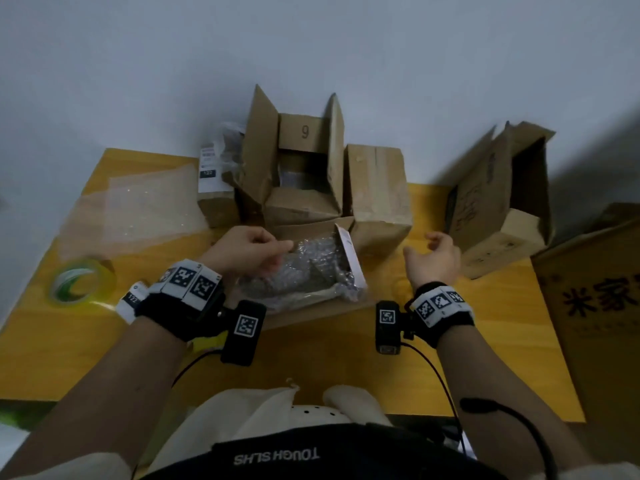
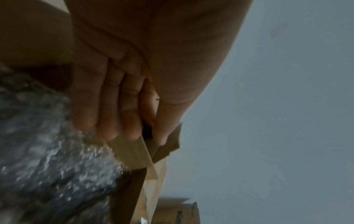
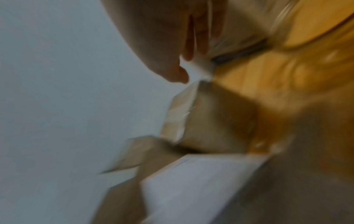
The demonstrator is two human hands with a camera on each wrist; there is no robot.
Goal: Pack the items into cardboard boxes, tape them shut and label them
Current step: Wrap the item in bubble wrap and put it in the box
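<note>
A low open cardboard box (image 1: 304, 233) sits mid-table with a bubble-wrapped item (image 1: 311, 271) lying inside. Its right flap (image 1: 349, 258) stands up and carries a white label. My left hand (image 1: 277, 249) reaches over the box's left side, fingers straight and together, tips at the bubble wrap (image 2: 57, 166) near a cardboard flap (image 2: 132, 153). In the left wrist view the left hand (image 2: 124, 128) holds nothing. My right hand (image 1: 429, 244) hovers right of the box with loosely curled, empty fingers. The blurred right wrist view shows that hand (image 3: 184, 66) above the labelled flap (image 3: 201, 181).
A tape roll (image 1: 81, 280) lies at the left, a loose bubble-wrap sheet (image 1: 145, 206) behind it. At the back stand a tall open box marked 9 (image 1: 301, 133), a shut box (image 1: 377, 195) and a small labelled box (image 1: 214, 202). A tipped open box (image 1: 498, 202) and a large printed carton (image 1: 595, 299) stand at the right.
</note>
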